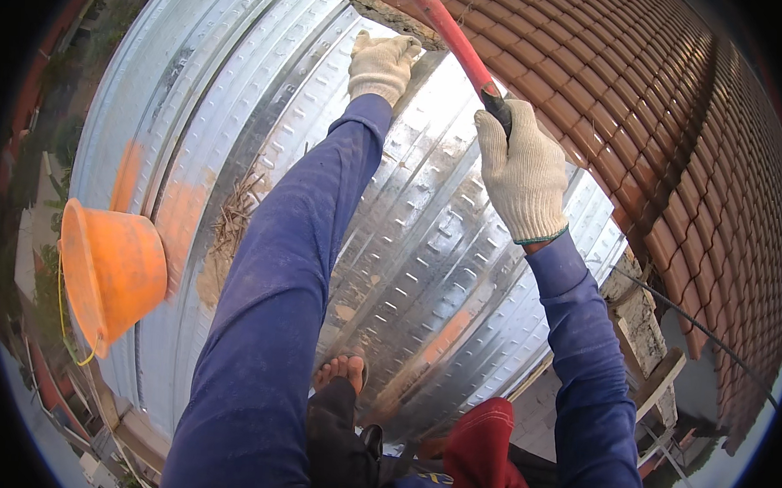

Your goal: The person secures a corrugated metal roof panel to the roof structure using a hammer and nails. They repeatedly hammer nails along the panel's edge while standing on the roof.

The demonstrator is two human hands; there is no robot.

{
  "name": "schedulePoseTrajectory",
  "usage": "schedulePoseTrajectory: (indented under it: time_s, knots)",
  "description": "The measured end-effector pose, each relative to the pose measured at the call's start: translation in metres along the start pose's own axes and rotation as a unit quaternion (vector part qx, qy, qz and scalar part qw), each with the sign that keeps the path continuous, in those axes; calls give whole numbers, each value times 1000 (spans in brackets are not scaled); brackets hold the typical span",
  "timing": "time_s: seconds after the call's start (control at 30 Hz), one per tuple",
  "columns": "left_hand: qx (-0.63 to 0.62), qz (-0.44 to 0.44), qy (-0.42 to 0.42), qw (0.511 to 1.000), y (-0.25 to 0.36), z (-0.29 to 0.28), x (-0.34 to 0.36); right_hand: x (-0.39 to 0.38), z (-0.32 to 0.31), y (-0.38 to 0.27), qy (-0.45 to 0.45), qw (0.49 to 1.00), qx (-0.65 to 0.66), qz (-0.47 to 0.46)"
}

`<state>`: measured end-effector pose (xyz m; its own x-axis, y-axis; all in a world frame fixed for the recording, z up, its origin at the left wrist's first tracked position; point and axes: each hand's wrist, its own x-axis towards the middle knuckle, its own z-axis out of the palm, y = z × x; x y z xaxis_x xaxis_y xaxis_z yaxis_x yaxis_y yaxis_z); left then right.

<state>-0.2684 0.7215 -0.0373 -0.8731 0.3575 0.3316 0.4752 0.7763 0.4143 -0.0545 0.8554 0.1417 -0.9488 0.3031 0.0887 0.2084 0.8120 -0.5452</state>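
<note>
I see my gloved left hand (380,65) with fingers curled at the far edge of a ribbed silver metal sheet (399,253). My gloved right hand (521,171) is closed round the black grip of a red-handled tool (448,33), whose far end runs out of the top of the view. The sheet carries orange smears and patches of dirt. A small pile of dry twigs (238,202) lies on it, partly behind my left forearm. A bare foot (342,373) shows on the sheet below me.
An orange bucket (115,276) with a yellow handle stands at the left. A brown tiled roof (666,143) rises beyond the sheet at top and right. A dark cable (710,332) crosses near worn timber or concrete pieces (631,342) at the right edge. Ground lies below at the far left.
</note>
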Motion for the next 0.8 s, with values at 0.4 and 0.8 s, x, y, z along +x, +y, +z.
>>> schedulePoseTrajectory:
  time_s: [0.4,0.8]
  knots:
    - [-23,-30,-13,999,7,-8,-4,-11,25,20,16,999,25,19]
    - [112,-55,-146,981,-14,-41,-51,-11,6,9,70,997,43,3]
